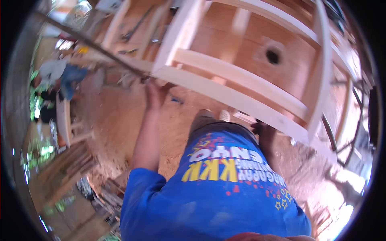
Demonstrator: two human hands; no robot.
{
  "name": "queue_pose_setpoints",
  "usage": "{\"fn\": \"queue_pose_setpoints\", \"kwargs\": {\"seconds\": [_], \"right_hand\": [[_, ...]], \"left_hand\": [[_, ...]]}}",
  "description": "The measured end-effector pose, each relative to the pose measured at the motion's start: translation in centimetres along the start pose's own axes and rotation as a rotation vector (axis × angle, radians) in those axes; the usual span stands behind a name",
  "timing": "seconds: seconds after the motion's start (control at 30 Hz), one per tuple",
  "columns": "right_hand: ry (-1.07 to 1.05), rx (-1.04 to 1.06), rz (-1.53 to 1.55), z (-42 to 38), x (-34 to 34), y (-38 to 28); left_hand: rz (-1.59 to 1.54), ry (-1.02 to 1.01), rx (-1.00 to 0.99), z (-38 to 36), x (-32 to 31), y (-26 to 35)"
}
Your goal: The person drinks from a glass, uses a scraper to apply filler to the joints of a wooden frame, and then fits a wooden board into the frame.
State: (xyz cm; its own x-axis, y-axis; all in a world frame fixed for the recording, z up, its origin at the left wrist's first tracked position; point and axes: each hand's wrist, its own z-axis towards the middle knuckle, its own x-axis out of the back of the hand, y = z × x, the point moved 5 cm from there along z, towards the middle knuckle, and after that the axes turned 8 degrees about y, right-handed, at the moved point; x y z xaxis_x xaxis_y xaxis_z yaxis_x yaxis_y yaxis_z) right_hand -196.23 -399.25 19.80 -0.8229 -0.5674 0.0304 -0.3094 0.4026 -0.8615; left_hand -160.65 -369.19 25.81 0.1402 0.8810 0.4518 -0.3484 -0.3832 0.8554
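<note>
A pale wooden frame (237, 95) with crossing rails fills the upper middle of the head view. At its near left corner, my left hand (155, 94) is closed on the wood, the fingertips partly hidden beneath it. My right hand (263, 130) lies in shadow at the frame's near rail, farther right, its fingers curled against the underside. A brownish panel (219, 34) with a dark hole (273, 56) shows between the rails.
A long thin bar (92, 43) slants in from the upper left to the frame's corner. Tools lie on a wooden surface beyond, among them a long dark tool (138, 24). Another person (60, 76) is at the far left, near stacked boards (68, 172). Bare reddish ground (116, 116) lies below.
</note>
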Motion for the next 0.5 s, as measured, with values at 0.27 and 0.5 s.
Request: {"fn": "queue_pose_setpoints", "kwargs": {"seconds": [0.27,0.5], "right_hand": [[-0.094,0.107,-0.083,0.4,1.3,0.2],[0.569,0.049,-0.391,-3.4,13.5,1.1]], "left_hand": [[0.187,0.135,-0.402,0.8,0.7,4.9],[0.692,-0.407,-0.759,-2.1,-8.2,20.3]]}}
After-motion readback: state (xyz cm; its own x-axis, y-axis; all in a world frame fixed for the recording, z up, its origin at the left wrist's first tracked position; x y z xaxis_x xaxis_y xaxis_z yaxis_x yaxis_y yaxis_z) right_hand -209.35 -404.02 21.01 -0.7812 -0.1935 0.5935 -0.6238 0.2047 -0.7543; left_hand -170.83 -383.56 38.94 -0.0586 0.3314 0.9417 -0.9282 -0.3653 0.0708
